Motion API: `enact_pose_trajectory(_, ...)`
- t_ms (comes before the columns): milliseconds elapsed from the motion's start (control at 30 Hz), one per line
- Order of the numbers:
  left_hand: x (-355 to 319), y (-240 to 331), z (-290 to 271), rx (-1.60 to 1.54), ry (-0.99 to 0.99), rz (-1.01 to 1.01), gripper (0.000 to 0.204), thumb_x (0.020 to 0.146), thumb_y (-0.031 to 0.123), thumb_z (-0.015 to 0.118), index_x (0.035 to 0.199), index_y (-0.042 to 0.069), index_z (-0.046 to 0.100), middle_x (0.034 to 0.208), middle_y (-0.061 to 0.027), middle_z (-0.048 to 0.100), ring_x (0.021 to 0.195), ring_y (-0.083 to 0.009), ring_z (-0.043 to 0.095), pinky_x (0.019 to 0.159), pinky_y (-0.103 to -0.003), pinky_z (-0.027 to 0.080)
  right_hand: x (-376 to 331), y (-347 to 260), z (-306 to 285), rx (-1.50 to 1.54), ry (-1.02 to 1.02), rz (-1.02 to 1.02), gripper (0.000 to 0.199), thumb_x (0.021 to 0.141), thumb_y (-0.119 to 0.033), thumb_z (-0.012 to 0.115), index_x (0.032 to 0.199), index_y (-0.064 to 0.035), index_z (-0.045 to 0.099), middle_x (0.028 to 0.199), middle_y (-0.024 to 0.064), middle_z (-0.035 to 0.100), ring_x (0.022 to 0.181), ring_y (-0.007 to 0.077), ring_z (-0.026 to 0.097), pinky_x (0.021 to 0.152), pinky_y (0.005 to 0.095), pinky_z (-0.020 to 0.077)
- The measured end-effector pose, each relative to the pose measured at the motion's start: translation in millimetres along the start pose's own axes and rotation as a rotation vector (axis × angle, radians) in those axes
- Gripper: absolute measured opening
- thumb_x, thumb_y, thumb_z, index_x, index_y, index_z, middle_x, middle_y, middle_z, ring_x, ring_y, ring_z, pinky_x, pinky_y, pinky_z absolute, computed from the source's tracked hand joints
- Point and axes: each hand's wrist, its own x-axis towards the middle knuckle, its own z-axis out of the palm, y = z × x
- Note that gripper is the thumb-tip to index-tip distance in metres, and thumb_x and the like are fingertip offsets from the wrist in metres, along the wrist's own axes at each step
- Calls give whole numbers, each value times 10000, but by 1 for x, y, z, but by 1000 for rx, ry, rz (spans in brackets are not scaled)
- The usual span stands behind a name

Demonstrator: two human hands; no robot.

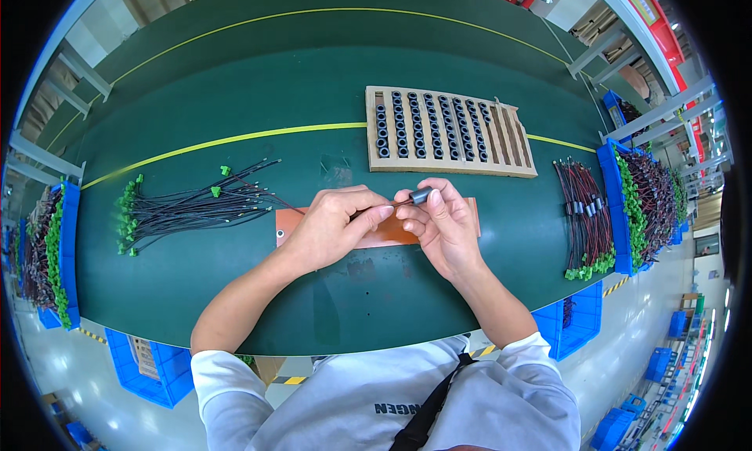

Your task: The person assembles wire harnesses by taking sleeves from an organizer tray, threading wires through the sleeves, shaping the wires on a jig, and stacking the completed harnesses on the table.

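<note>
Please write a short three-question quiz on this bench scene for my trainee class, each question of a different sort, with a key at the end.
1. Multiple choice: what is the person's right hand holding?
a) a blue bin
b) a dark cylinder
c) an orange-brown mat

2. True or false: the tan tray has no bare slots.

3. Fill in the blank: the cable bundle on the right has ____ connectors at its end nearest the person.

Key:
1. b
2. False; the slots at the tray's right end are bare.
3. green
</note>
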Motion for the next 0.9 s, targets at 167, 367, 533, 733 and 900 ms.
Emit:
enact_pose_trajectory(167, -4, 9, 0, -239, 35, -113, 301, 989, 123, 648, 1272, 21, 641, 864, -175, 707, 759, -250, 697, 729, -372, 555, -1, 9, 10, -91, -110, -101, 207, 1080, -185, 537, 1249, -69, 509, 1237, 214, 658, 1053, 265, 714, 942, 362, 600)
enact_pose_trajectory(367, 2, 0, -50, 407, 65, 230, 207, 969, 107, 662, 1130, -11, 719, 856, -156, 709, 711, -243, 674, 661, -355, 538, 5, -38, -26, 112, 55, -311, 196, 1068, -192, 562, 1201, -52, 593, 1216, 179, 651, 1062, 229, 701, 918, 317, 608)
enact_pose_trajectory(533, 3, 15, -57, 341, 86, 81, 152, 996, 93, 622, 993, -33, 708, 768, -121, 624, 618, -211, 595, 594, -340, 499, 8, -53, -44, 374, 91, -292, 225, 1076, -239, 551, 1197, -65, 628, 1235, 173, 663, 959, 162, 654, 717, 231, 569)
enact_pose_trajectory(733, -1, 16, -19, 254, 11, 136, 179, 1023, 132, 613, 979, -29, 680, 739, -120, 628, 631, -229, 624, 598, -356, 508, 5, -6, -2, 30, -58, -114, 207, 1083, -182, 534, 1244, -60, 578, 1207, 173, 666, 963, 200, 673, 802, 319, 576)
enact_pose_trajectory(900, -7, 25, -21, 207, -32, 78, 229, 1006, 183, 637, 936, -30, 682, 752, -136, 644, 670, -287, 625, 643, -395, 513, -2, -2, 5, -12, -151, -131, 216, 1089, -180, 521, 1241, -34, 567, 1129, 133, 637, 970, 198, 665, 899, 339, 570)
